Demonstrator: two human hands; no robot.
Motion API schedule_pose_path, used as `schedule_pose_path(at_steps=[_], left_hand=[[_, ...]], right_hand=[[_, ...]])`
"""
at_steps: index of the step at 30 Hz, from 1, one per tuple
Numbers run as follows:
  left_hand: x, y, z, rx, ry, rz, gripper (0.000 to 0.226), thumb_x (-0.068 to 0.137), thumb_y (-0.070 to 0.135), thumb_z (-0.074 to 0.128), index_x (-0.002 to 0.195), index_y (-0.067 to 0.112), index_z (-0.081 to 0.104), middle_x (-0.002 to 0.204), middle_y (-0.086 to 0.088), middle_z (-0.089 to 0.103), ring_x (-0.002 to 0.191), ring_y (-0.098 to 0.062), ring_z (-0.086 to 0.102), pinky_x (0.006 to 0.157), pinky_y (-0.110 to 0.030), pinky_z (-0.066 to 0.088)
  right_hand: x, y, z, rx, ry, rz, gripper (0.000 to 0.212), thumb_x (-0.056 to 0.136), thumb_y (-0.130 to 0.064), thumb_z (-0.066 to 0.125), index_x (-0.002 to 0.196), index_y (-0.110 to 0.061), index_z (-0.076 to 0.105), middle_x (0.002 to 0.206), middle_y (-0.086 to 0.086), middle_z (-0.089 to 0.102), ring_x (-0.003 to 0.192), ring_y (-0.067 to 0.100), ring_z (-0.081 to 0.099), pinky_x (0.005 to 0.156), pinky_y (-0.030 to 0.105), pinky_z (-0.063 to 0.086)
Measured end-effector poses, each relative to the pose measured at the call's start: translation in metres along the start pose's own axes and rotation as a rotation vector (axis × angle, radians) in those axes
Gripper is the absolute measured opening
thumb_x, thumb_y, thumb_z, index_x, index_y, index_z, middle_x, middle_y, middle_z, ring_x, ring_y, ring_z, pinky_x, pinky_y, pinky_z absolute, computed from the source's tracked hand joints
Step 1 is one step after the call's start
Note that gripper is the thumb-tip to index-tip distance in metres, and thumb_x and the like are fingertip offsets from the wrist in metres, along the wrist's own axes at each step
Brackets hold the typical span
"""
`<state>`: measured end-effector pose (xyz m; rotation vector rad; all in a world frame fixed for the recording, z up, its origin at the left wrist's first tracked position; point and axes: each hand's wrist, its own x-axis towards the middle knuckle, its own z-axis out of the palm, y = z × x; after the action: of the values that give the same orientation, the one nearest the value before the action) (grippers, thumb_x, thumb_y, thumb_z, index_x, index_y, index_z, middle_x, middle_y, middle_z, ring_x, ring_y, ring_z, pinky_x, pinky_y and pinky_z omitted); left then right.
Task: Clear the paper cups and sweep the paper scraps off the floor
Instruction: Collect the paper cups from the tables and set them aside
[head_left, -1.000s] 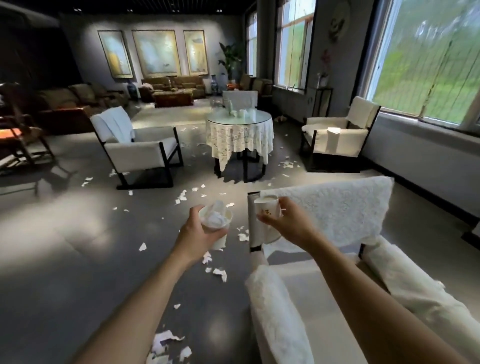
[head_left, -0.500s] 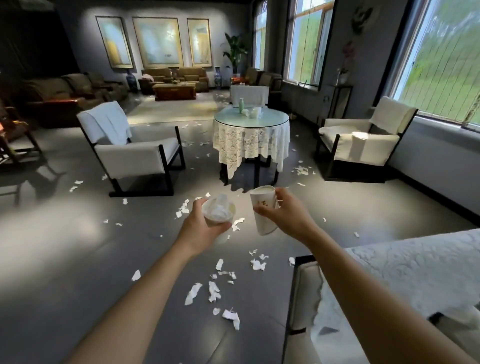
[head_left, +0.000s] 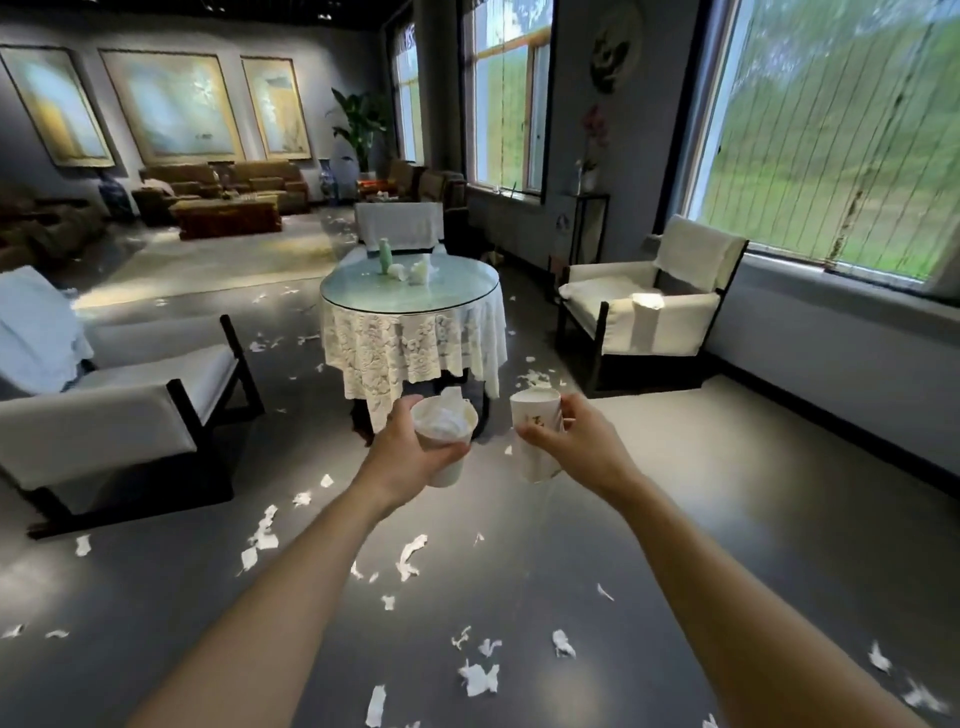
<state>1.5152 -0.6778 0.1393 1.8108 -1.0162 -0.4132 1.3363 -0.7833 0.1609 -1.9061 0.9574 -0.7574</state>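
A person stands in a lounge with both bare arms held out in the head view, a paper cup in each of the hands. The left hand (head_left: 410, 452) curls its fingers round a white cup (head_left: 444, 434) stuffed with crumpled paper. The right hand (head_left: 576, 441) grips a second cup (head_left: 535, 447), which bears a small gold mark on its side, with fingers and thumb wrapped about its wall. Both cups are upright, side by side and just apart, in the air above the floor (head_left: 675, 493).

Torn paper scraps (head_left: 478, 678) lie scattered over the dark, glossy floor below the arms, and more lie near the table legs and further back in the room.

Beyond the cups stands a round, glass-topped table (head_left: 415, 301) draped in a lace cloth (head_left: 410, 353). A green bottle (head_left: 384, 255) and a few small white pieces (head_left: 418, 270), too blurred to identify, stand on it. A white armchair (head_left: 130, 410) sits to the left and another armchair (head_left: 649, 312) below the tall windows (head_left: 831, 130) on the right. Brown sofas (head_left: 223, 182) and three large paintings (head_left: 171, 104) fill the far wall.
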Motion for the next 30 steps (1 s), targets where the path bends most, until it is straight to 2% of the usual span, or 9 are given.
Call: schedule_pose_path(at_steps=[3,5,7,8,13,16,21,27,30], left_hand=[[0.082,0.004,0.03,-0.034,-0.049,0.032,0.078,0.069,0.029,0.082,0.132,0.019,0.037,0.118,-0.004,0.053,0.105,-0.024,0.054,0.081,-0.033,0.047],[0.135,0.003,0.05,-0.041,-0.094,0.067,0.076,0.071,0.029,0.081,0.132,0.021,0.036,0.117,-0.004,0.054,0.094,-0.029,0.058,0.062,-0.03,0.049],[0.19,0.0,0.067,-0.06,-0.121,0.091,0.073,0.072,0.03,0.08,0.13,0.023,0.036,0.114,-0.002,0.053,0.076,-0.022,0.058,0.041,-0.023,0.045],[0.219,-0.002,0.074,-0.064,-0.13,0.102,0.073,0.072,0.031,0.08,0.13,0.023,0.037,0.114,0.0,0.053,0.072,-0.015,0.057,0.039,-0.018,0.045],[0.359,-0.008,0.109,-0.054,-0.159,0.144,0.075,0.071,0.031,0.081,0.131,0.018,0.038,0.118,-0.001,0.054,0.104,-0.018,0.053,0.084,-0.028,0.045],[0.428,-0.009,0.138,-0.07,-0.22,0.141,0.072,0.072,0.028,0.08,0.129,0.017,0.038,0.112,0.005,0.05,0.103,-0.014,0.049,0.082,-0.023,0.037],[0.547,-0.023,0.199,-0.058,-0.28,0.137,0.07,0.071,0.03,0.081,0.126,0.019,0.039,0.114,0.005,0.052,0.105,-0.015,0.052,0.083,-0.024,0.039],[0.728,-0.016,0.287,0.022,-0.273,0.136,0.071,0.074,0.029,0.078,0.13,0.018,0.036,0.111,0.004,0.051,0.102,-0.016,0.05,0.074,-0.022,0.039],[0.82,0.004,0.325,-0.023,-0.226,0.129,0.07,0.076,0.033,0.076,0.131,0.02,0.034,0.114,0.003,0.05,0.102,-0.015,0.05,0.07,-0.02,0.039]], right_hand=[[0.064,0.022,-0.012,-0.021,0.052,0.041,0.05,0.081,-0.034,0.074,0.122,-0.014,0.052,0.107,-0.003,0.059,0.097,0.015,0.058,0.082,0.032,0.052],[0.111,0.037,-0.018,-0.029,0.088,0.061,0.05,0.081,-0.035,0.074,0.12,-0.015,0.052,0.103,-0.006,0.056,0.094,0.012,0.056,0.079,0.028,0.049],[0.162,0.051,-0.021,-0.028,0.123,0.077,0.055,0.08,-0.037,0.073,0.125,-0.014,0.05,0.108,-0.004,0.056,0.096,0.013,0.055,0.079,0.027,0.048],[0.19,0.057,-0.022,-0.026,0.143,0.084,0.058,0.08,-0.038,0.074,0.126,-0.013,0.049,0.112,-0.002,0.057,0.099,0.014,0.056,0.079,0.027,0.048],[0.321,0.073,-0.031,-0.037,0.19,0.108,0.063,0.08,-0.036,0.074,0.131,-0.01,0.048,0.121,0.003,0.058,0.106,0.018,0.057,0.084,0.028,0.048],[0.387,0.089,-0.039,-0.02,0.217,0.128,0.06,0.079,-0.034,0.075,0.128,-0.012,0.049,0.12,0.002,0.058,0.108,0.019,0.057,0.087,0.03,0.049],[0.508,0.134,-0.059,-0.019,0.227,0.163,0.056,0.079,-0.034,0.075,0.125,-0.013,0.051,0.117,0.001,0.059,0.106,0.018,0.057,0.087,0.03,0.049],[0.696,0.197,-0.102,-0.064,0.199,0.152,0.058,0.085,-0.033,0.069,0.131,-0.012,0.042,0.112,-0.002,0.053,0.087,0.007,0.051,0.062,0.016,0.047],[0.797,0.216,-0.134,-0.096,0.183,0.138,0.063,0.085,-0.036,0.069,0.134,-0.011,0.04,0.119,0.001,0.054,0.097,0.011,0.051,0.081,0.026,0.05]])
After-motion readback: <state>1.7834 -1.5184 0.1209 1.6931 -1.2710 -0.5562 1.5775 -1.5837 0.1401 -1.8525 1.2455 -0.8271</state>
